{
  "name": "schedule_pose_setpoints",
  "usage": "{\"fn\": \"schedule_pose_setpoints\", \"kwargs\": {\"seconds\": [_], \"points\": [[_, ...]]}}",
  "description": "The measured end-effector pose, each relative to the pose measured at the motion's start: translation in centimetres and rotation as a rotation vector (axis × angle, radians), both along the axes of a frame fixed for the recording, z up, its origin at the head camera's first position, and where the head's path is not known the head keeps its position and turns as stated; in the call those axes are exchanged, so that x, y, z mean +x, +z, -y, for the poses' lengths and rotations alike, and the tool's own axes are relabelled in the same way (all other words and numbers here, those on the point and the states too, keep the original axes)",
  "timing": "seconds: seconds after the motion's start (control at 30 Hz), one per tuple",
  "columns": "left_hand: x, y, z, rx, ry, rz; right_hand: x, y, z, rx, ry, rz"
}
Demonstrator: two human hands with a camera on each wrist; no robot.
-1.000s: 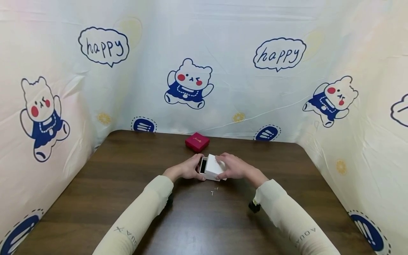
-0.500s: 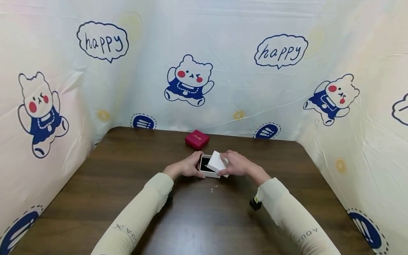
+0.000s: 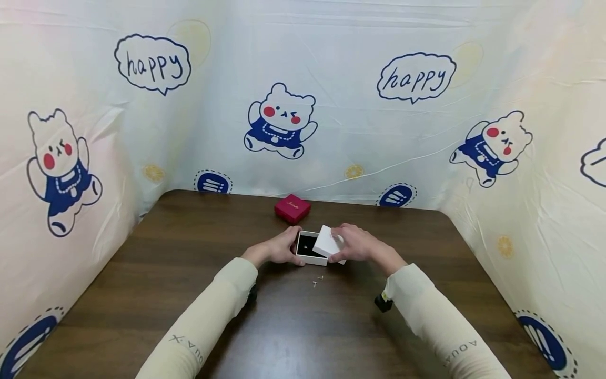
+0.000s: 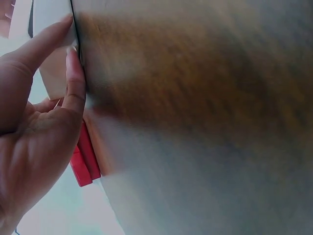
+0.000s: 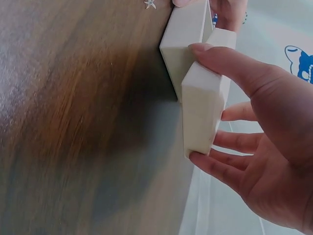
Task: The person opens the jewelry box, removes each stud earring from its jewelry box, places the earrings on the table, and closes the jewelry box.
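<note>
A small white jewelry box [image 3: 312, 260] stands on the table, its black insert [image 3: 307, 243] showing with a tiny silver piece on it. My left hand [image 3: 282, 248] grips the left end of the box; in the left wrist view the thumb and a finger press its white side [image 4: 55, 73]. The white lid [image 3: 325, 242] is in my right hand [image 3: 358, 243], tilted over the right part of the box. Thumb and fingers hold the lid [image 5: 201, 112] by its edges in the right wrist view. Two tiny earrings [image 3: 314, 284] lie in front of the box, one star-shaped [image 5: 150, 4].
A closed red box [image 3: 292, 208] with gold lettering sits behind the white box, near the back edge of the brown wooden table [image 3: 189, 221]. A printed white curtain [image 3: 331, 105] hangs around the table's back and sides.
My right hand has lifted the lid off and shifted it rightward, uncovering more of the black insert and the silver piece. My left hand has kept its grip on the box.
</note>
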State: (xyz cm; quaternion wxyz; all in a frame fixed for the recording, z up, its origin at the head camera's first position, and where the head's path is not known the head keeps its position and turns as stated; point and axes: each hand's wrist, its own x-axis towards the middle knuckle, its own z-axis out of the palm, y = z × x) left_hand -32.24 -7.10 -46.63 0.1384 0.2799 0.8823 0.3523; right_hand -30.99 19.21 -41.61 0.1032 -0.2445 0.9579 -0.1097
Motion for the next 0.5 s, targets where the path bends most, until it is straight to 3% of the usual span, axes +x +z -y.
{"fn": "schedule_pose_setpoints", "kwargs": {"seconds": [0.5], "points": [[-0.1,-0.2,0.0,-0.009,0.007,0.019,0.1,-0.1,-1.8,0.053,-0.02,-0.057]]}}
